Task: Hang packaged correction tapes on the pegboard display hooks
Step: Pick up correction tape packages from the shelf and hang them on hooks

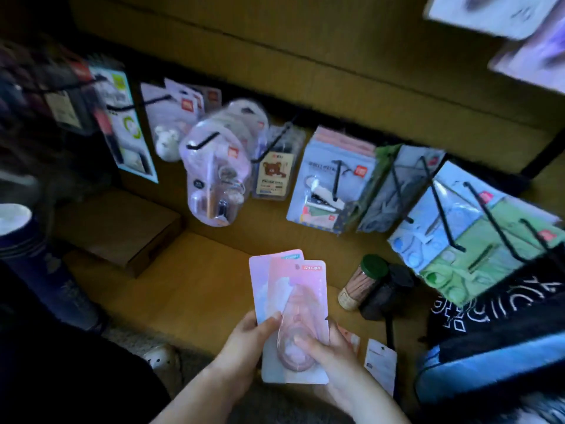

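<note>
While two pink correction tape packages (295, 289) are held fanned below the loaded display hooks (336, 182), their left edge is pinched by the left hand (247, 338) and the front blister is gripped by the right hand (327, 353); a green-lidded jar (363, 283) is seen just right of them.

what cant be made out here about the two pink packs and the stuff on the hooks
All head view.
- Rear pack: mostly hidden behind the front pack and the left hand; contents unseen.
- Front pack's blister: partly covered by the right hand.
- Pack label print: blurred, unreadable.
- Cards at top right: cut by the frame edge, motion-blurred.
- Goods on the far-left hooks: dark, blurred.
</note>
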### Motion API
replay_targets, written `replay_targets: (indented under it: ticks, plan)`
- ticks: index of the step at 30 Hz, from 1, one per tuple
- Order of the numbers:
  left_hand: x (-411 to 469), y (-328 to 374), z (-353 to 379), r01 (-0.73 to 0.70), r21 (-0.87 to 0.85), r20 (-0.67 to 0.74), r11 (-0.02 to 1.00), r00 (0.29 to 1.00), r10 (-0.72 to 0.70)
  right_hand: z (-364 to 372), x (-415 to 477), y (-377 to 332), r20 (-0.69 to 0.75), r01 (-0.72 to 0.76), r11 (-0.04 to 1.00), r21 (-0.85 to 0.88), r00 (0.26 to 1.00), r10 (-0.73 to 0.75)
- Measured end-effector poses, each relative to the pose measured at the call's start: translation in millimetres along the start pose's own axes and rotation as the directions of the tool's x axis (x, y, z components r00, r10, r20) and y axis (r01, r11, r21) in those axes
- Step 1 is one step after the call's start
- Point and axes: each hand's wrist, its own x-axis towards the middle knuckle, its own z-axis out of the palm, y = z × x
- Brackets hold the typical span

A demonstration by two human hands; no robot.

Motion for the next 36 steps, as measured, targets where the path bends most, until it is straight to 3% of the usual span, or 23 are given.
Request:
replay_targets:
  ticks: [5, 10, 13, 17, 21, 24, 28, 33, 36]
  plan:
    - [-66, 31, 18, -0.213, 0.013, -0.05, 0.977, 0.976, 0.214, 19, -62, -35, 0.07, 0.235, 0.967, -0.102, 0.971, -0.228]
    - [-114, 80, 40, -0.398, -0.022, 0.035, 0.917, 0.917, 0.398, 38, -108, -89, 0.04, 0.532, 0.832, -0.16, 0.845, -0.533]
    - [-135, 111, 48, -0.513, -0.032, 0.089, 0.858, 0.853, 0.514, 51, -133, -127, 0.082, 0.63, 0.75, -0.199, 0.774, -0.628]
    - [-150, 141, 51, -0.612, -0.034, 0.121, 0.79, 0.782, 0.611, 68, -153, -166, 0.128, 0.707, 0.661, -0.253, 0.702, -0.701]
    - [-159, 171, 53, -0.673, -0.064, 0.123, 0.736, 0.727, 0.676, 84, -155, -189, 0.076, 0.71, 0.6, -0.368, 0.667, -0.742]
    - [-157, 193, 51, -0.726, -0.067, 0.09, 0.685, 0.679, 0.729, 93, -149, -210, -0.008, 0.763, 0.555, -0.332, 0.586, -0.81]
    - [-154, 213, 39, -0.725, -0.124, 0.041, 0.678, 0.679, 0.733, 105, -146, -239, -0.027, 0.83, 0.48, -0.283, 0.493, -0.869]
    - [-151, 238, 14, -0.764, -0.221, -0.115, 0.606, 0.638, 0.762, 129, -130, -262, -0.006, 0.825, 0.454, -0.337, 0.48, -0.877]
    - [-147, 250, -5, -0.781, -0.206, -0.174, 0.589, 0.622, 0.763, 157, -122, -273, 0.089, 0.82, 0.421, -0.388, 0.488, -0.868]
